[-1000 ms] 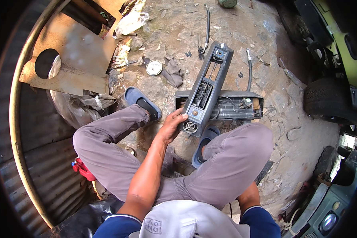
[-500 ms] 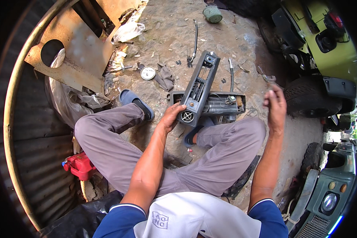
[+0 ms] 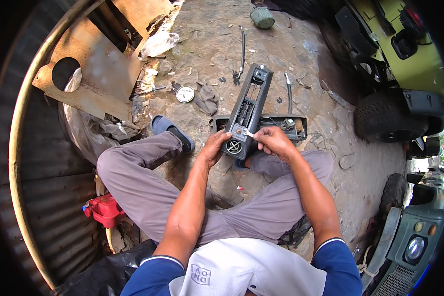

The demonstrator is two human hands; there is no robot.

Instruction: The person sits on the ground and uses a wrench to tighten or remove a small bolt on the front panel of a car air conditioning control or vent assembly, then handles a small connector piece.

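A long black panel [image 3: 255, 91] with slotted vents and a round cross-barred vent at its near end slants up in front of me. My left hand [image 3: 213, 149] grips its near end from the left side, the thumb on top. In my right hand [image 3: 275, 142] is a small silver spanner [image 3: 248, 133], pinched between thumb and fingers. Its head meets the panel beside a brass-coloured nut [image 3: 239, 131]. Under the panel lies an open black housing [image 3: 303, 132] with metal parts inside, partly hidden by the panel and my right hand.
Beyond the panel lie a round white-faced gauge [image 3: 185, 94], a grey rag [image 3: 206, 100] and black hoses [image 3: 242, 52]. A red container [image 3: 105, 210] stands by my left knee. Rusty sheet metal [image 3: 96, 56] leans at far left; vehicles with a tyre [image 3: 390, 118] line the right.
My right hand has come in from the right with the spanner and brought it onto the panel near the brass nut. My left hand keeps its hold.
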